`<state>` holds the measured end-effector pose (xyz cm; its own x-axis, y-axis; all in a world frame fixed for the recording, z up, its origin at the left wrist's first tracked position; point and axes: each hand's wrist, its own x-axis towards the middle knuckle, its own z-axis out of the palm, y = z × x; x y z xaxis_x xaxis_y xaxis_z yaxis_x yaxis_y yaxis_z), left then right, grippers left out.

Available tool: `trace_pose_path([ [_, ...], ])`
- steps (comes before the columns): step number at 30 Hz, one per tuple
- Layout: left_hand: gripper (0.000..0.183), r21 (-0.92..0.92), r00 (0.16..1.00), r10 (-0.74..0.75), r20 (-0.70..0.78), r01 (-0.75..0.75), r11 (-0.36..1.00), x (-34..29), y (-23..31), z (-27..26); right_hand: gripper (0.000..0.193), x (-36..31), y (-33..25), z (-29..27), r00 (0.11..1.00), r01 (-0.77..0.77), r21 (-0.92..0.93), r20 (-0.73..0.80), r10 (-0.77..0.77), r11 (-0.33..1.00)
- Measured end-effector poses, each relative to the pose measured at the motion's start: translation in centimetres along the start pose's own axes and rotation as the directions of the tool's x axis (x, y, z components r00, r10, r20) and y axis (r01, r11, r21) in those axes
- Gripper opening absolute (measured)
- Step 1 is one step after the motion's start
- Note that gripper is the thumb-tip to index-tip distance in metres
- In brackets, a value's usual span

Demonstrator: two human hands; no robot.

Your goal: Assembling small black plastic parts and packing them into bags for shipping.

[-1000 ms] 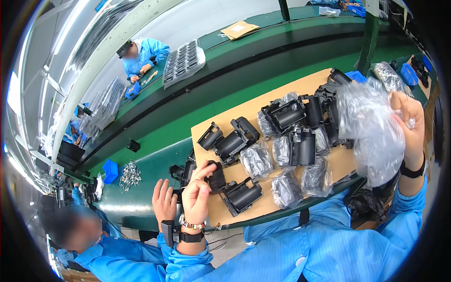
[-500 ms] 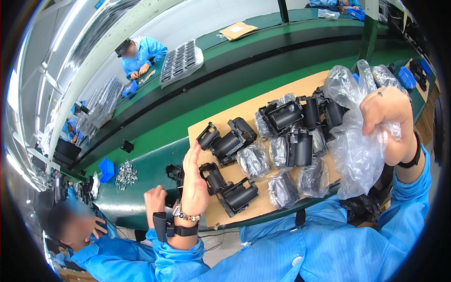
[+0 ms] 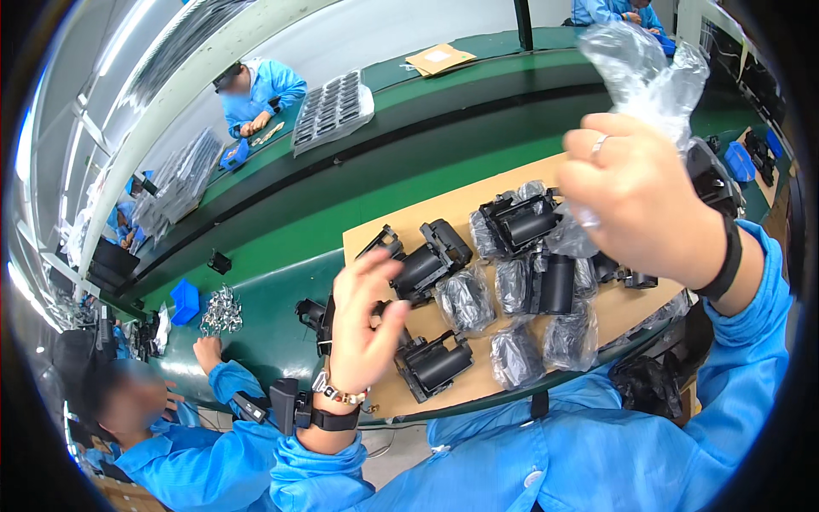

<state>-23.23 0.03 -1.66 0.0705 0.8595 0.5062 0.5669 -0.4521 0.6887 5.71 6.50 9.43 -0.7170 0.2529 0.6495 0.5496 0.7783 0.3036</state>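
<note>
My right hand (image 3: 631, 192) is closed around a crumpled clear plastic bag (image 3: 653, 81), lifted above the right part of the cardboard sheet (image 3: 380, 401). The bag's upper part sticks out beyond my fist. Fingers apart and slightly blurred, my left hand (image 3: 363, 328) hovers over the sheet's left edge, holding nothing. Under and beside it are black plastic housings with rounded rollers or cylinders, such as a near housing (image 3: 435, 365) and a farther one (image 3: 426, 264). Several more wrapped in clear bags lie mid-sheet, including a wrapped part (image 3: 465, 300). My right hand hides some.
At the left, a co-worker's hand (image 3: 207, 352) is by a pile of small metal pieces (image 3: 223, 309), near a blue bin (image 3: 184, 302). Across the green bench, another person (image 3: 263, 92) sits beside a parts tray (image 3: 334, 113). A black bag (image 3: 644, 388) hangs below the table edge.
My right hand has moved left and away from me, taking the plastic bag with it. My left hand has turned and spread its fingers. The co-worker's hand has shifted toward the metal pieces.
</note>
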Motion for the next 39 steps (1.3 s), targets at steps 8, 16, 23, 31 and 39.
trace_pose_path([
  [8, 0.027, 0.319, 0.828, 0.129, 0.546, -0.348, 0.881, 2.4, 3.5, 4.7, 0.01, 1.7, -3.5, 3.5, 0.983, 0.157, 0.16, 0.07, -0.17, 0.975],
  [16, 0.012, 0.067, 0.947, 0.162, 0.276, -0.187, 0.98, 2.1, 1.7, 4.8, 0.021, 0.4, -1.8, 4.9, 0.883, -0.011, 0.28, 0.453, -0.122, 0.96],
  [23, 0.017, -0.334, 0.965, -0.111, 0.236, 0.188, 0.924, 1.5, 1.9, 3.8, 0.027, 0.5, -2.2, 6.4, 0.891, -0.116, 0.512, 0.433, -0.139, 0.851],
  [31, 0.028, -0.493, 1.0, 0.029, 0.01, -0.02, 0.87, 0.9, 2.6, 3.3, 0.012, 1.5, -2.0, 6.1, 0.839, -0.387, 0.695, 0.537, -0.081, 0.606],
  [39, 0.019, 0.102, 0.903, 0.418, 0.096, -0.427, 0.898, -4.1, 5.4, 2.4, 0.02, 4.2, -2.4, 6.2, 0.917, -0.342, 0.771, 0.4, 0.009, 0.537],
])
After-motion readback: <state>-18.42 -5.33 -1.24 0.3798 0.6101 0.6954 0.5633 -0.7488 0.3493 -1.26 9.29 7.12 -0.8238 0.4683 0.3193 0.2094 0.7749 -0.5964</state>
